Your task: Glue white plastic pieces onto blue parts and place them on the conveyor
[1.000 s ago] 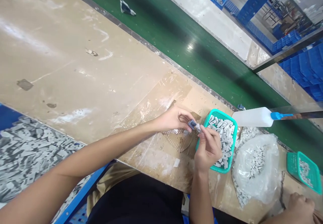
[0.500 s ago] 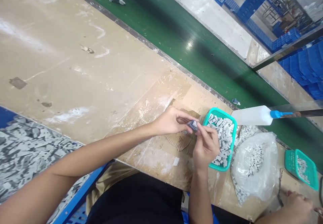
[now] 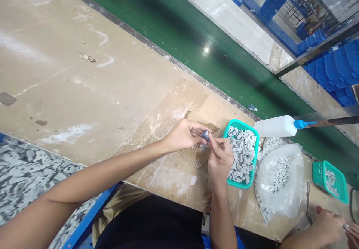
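Note:
Between my hands, above the worn cardboard patch (image 3: 196, 159), is a small dark grey part with a pale face (image 3: 205, 135). My left hand (image 3: 185, 135) pinches it from the left between thumb and fingers. From the right, my right hand (image 3: 220, 157) has its thumb and forefinger closed at the part's edge; the fingertips cover some of it. Right beside my right hand stands a teal basket (image 3: 255, 159) filled with small pale grey pieces (image 3: 242, 151).
A white bottle with a blue nozzle (image 3: 276, 126) lies behind a clear plastic bag (image 3: 294, 193) of pieces. Past the table edge runs a green belt (image 3: 179, 43) carrying a few parts. Another person's hand (image 3: 328, 224) works at lower right, near a second teal basket (image 3: 316, 172).
The whole view has shifted slightly, so the table and baskets sit further left. My hands keep hold of the small part, which is tilted a little differently. Parts on the belt have shifted left.

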The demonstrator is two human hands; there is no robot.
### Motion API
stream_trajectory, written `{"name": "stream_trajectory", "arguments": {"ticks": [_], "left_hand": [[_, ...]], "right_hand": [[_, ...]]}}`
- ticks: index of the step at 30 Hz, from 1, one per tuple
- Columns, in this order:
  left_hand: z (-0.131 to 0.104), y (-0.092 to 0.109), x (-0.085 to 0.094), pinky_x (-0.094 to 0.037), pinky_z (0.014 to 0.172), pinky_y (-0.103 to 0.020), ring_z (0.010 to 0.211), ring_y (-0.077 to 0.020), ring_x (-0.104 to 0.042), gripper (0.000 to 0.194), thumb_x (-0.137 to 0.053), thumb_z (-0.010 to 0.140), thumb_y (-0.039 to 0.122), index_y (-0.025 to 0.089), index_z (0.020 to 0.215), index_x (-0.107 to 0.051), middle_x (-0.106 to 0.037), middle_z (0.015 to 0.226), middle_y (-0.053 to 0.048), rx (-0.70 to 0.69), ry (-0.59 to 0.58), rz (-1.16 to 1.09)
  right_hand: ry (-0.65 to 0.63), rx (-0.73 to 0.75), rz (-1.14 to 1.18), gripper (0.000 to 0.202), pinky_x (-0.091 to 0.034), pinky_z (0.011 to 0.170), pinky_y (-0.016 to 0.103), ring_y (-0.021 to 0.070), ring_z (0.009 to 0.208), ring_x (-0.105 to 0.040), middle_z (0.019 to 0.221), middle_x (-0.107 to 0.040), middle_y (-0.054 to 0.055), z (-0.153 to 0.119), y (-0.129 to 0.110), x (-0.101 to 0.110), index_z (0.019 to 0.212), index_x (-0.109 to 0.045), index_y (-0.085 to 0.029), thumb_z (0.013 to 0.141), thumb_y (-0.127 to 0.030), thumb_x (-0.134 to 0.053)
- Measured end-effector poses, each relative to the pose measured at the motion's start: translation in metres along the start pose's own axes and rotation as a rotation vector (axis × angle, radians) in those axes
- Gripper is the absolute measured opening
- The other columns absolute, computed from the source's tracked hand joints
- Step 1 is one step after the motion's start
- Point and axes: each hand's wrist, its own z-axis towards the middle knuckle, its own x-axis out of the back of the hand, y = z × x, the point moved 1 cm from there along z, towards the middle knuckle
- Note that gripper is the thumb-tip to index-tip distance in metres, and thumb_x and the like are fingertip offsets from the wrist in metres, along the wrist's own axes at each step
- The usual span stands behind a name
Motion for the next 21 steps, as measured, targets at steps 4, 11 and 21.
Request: {"name": "stream_trajectory", "arguments": {"ticks": [4, 11, 21], "left_hand": [[0.006, 0.001, 0.007, -0.056, 0.066, -0.024, 0.071, -0.0145, -0.069, 0.052, -0.077, 0.067, 0.013, 0.013, 0.118, -0.066, -0.072, 0.078, -0.004, 0.035, -0.042, 0.011], [0.012, -0.003, 0.020, -0.058, 0.065, -0.027, 0.067, -0.0180, -0.070, 0.031, -0.076, 0.075, 0.021, 0.015, 0.100, -0.059, -0.068, 0.078, -0.005, 0.308, -0.174, -0.528], [0.018, -0.004, 0.027, -0.053, 0.047, -0.018, 0.056, -0.0140, -0.065, 0.016, -0.048, 0.082, 0.001, 0.011, 0.090, -0.057, -0.062, 0.069, -0.007, 0.415, 0.043, -0.748]], "right_hand": [[-0.078, -0.054, -0.033, 0.040, -0.054, 0.075, 0.030, 0.0146, 0.086, -0.061, 0.094, -0.062, 0.005, 0.005, -0.002, 0.001, 0.126, -0.065, -0.030, 0.095, -0.012, -0.046], [0.147, -0.276, -0.018, 0.035, -0.055, 0.081, 0.037, 0.0192, 0.091, -0.064, 0.106, -0.065, 0.008, 0.013, -0.004, 0.042, 0.128, -0.063, -0.025, 0.096, -0.035, -0.054], [0.178, -0.394, -0.350, 0.043, -0.048, 0.092, 0.043, 0.0263, 0.105, -0.063, 0.119, -0.067, 0.015, 0.024, 0.037, 0.069, 0.125, -0.065, -0.016, 0.096, -0.040, -0.045]]}}
